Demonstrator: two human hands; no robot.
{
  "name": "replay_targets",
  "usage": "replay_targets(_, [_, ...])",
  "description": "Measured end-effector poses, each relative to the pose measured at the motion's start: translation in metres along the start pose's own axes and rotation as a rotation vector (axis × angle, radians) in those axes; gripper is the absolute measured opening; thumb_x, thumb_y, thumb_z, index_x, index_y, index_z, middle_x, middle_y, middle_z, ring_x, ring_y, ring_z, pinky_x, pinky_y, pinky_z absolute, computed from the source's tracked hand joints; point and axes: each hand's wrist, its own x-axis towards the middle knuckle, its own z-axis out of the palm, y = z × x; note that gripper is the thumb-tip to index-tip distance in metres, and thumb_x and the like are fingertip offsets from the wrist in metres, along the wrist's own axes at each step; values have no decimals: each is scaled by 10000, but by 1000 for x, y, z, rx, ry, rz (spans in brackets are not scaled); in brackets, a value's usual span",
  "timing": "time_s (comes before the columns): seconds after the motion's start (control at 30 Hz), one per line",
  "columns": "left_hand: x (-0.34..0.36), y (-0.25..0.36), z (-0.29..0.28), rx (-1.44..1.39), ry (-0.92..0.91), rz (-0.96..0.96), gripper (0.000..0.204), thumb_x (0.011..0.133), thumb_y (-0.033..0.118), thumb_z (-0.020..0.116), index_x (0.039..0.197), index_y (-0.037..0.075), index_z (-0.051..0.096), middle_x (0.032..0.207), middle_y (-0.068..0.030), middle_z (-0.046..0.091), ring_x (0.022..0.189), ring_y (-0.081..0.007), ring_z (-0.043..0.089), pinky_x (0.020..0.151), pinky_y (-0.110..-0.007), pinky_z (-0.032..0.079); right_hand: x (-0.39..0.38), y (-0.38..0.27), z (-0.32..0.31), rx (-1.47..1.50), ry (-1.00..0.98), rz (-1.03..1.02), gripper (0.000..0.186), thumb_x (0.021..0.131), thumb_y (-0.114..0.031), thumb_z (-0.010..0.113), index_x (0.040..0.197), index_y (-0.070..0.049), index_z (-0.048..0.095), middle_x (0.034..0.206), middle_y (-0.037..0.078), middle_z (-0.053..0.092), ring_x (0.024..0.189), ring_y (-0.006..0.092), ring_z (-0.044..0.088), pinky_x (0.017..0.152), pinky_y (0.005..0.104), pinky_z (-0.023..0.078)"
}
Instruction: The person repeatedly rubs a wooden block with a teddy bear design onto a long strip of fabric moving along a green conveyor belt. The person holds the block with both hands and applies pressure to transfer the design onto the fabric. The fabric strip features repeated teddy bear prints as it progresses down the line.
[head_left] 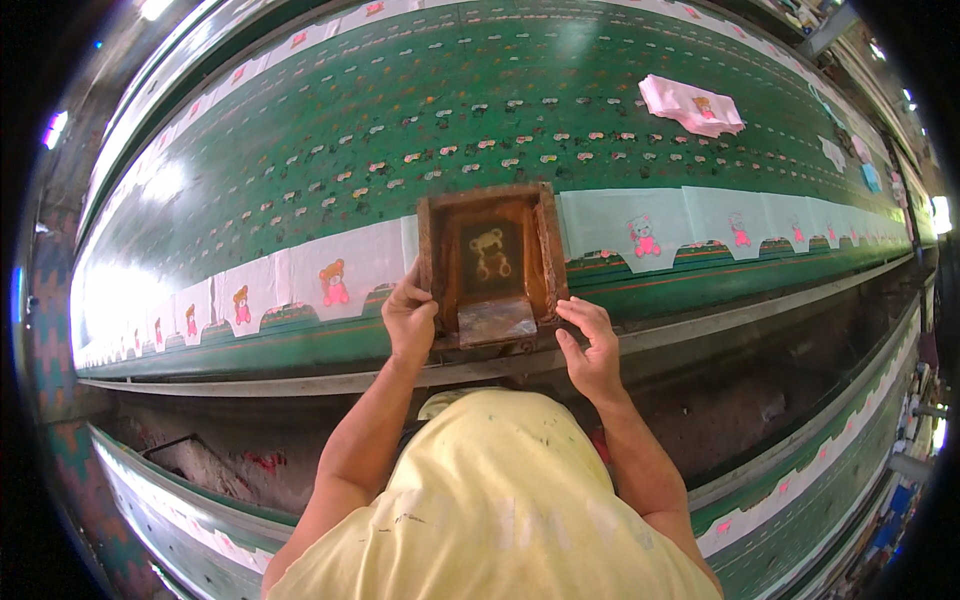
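A wooden screen-printing frame with a bear-shaped stencil is over the near edge of the long green table. My left hand grips the frame's left side near its lower corner. At the lower right corner, my right hand holds it between fingers and thumb. A clear, shiny sheet or strip covers the near end inside the frame. Left of it lie pale fabric pieces printed with brown and pink bears. To its right, light-blue pieces carry bears with pink parts and less brown.
A stack of pink printed pieces lies on the far right of the green table. A metal rail runs along the near edge. Behind me, another green table carries a row of printed pieces.
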Motion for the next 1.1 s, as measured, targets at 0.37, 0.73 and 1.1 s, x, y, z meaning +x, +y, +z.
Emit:
replay_targets(0.37, [-2,6,6,52,1,-13,218,790,-217,627,815,-1,603,1688,-292,595,1497,-271,638,1204,-346,482,35,-36,28,-364,-391,-419,406,938,-135,815,1338,-69,778,1409,150,694,1397,376,618,1162,516,513])
replay_targets(0.73, [-4,-7,6,71,45,53,202,799,-200,652,847,-8,611,1658,-320,612,1517,-310,637,1243,-364,475,81,-38,32,-434,-622,-456,371,931,-26,666,1279,-31,792,1219,151,795,1169,367,731,1020,491,585])
replay_targets(1.1, [-2,-9,5,291,64,93,166,777,-97,716,851,29,636,1613,-271,680,1336,-274,713,1126,-359,507,207,5,53,-394,-583,-413,382,930,44,613,1259,-18,796,1169,196,815,1185,415,732,1049,517,590])
